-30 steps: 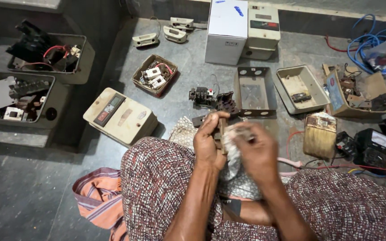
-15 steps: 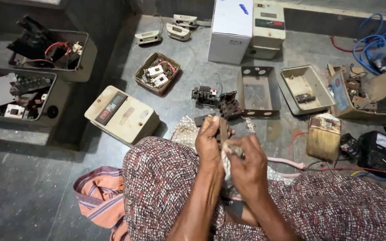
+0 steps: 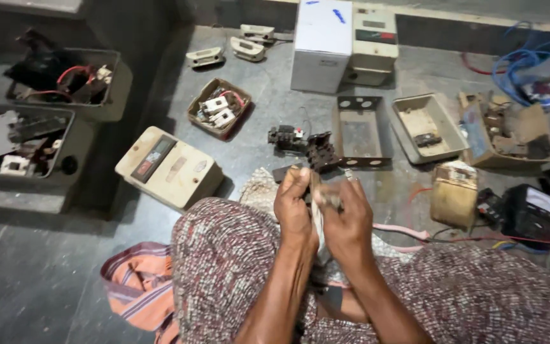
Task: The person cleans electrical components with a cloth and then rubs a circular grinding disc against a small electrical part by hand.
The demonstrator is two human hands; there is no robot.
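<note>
Small part hidden between both hands

The left hand (image 3: 295,207) and right hand (image 3: 349,216) cover the small part (image 3: 327,201); its kind cannot be told.

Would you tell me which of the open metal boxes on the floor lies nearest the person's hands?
The dark open metal box with two round holes in its far wall, just beyond the hands. The paler tray-like box lies further to its right.
</note>
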